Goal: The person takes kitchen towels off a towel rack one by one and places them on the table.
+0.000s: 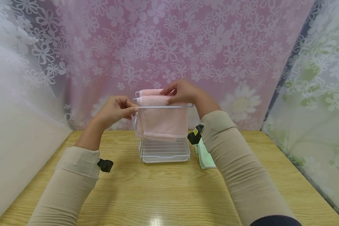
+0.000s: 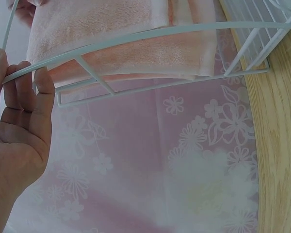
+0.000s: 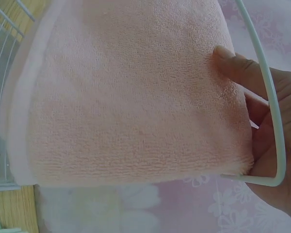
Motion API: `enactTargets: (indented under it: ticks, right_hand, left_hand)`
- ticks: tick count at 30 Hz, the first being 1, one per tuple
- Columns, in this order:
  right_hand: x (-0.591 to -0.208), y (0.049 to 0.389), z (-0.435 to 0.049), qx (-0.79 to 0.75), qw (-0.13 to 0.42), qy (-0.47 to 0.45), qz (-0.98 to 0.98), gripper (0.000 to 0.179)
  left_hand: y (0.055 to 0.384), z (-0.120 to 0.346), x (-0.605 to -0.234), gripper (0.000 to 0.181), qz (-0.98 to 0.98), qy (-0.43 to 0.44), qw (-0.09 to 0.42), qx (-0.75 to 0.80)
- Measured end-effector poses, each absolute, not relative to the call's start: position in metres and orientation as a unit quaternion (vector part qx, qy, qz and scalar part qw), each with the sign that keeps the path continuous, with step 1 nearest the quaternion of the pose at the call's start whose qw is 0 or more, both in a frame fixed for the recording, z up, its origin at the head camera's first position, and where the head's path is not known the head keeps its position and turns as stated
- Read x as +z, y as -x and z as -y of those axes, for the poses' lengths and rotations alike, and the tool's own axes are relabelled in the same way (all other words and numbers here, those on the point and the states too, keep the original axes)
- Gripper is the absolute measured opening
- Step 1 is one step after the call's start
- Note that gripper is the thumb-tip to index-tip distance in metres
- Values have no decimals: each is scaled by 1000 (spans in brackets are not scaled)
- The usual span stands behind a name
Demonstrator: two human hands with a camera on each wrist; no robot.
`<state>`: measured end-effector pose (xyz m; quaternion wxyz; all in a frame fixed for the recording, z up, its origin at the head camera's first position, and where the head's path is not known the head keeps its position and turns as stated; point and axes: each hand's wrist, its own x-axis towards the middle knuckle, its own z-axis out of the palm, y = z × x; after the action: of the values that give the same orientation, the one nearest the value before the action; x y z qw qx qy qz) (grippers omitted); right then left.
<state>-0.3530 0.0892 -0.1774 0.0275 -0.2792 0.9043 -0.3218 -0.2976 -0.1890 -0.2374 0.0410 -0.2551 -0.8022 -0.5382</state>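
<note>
A pink towel [image 1: 165, 121] hangs folded over the upper bars of a white wire rack [image 1: 165, 107]. At the rack's top left corner my left hand [image 1: 115, 108] pinches the wire between thumb and fingers; the left wrist view shows this hand [image 2: 19, 131] on the bar's end. My right hand [image 1: 183, 91] is at the towel's top edge. In the right wrist view, that hand's thumb [image 3: 233, 63] lies on the towel's [image 3: 136, 97] near face, and its other fingers are partly hidden behind the cloth. A white bar passes in front of this hand.
A wire shelf with a pale tray [image 1: 165, 155] forms the rack's base on the wooden table [image 1: 155, 191]. Right of it lies a folded light green cloth [image 1: 206, 157], partly covered by my right sleeve. A pink floral curtain [image 1: 169, 47] hangs behind, with pale sheets at both sides.
</note>
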Motion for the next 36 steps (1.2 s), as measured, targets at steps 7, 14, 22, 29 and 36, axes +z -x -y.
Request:
enactTargets:
  ticks: [7,14,22,29,36]
  right_hand:
    - [-182,357,-88,-322,16,293,-900,34]
    - [-186,356,-87,-341,-8,289,-894,30]
    - [-185,353,-88,-369,-26,271,-889,28]
    - [-186,354,-88,-385,-55,260,-884,21]
    - [-182,352,-89,-414,-97,262,-866,20]
  left_hand:
    - [298,189,-238,23,801,256,42,-539]
    - [297,189,-238,21,798,258,42,-543]
    - [298,190,-239,19,791,261,44,-552]
    - [298,190,-240,20,791,254,45,-555]
    - [297,189,-239,19,791,248,45,-557]
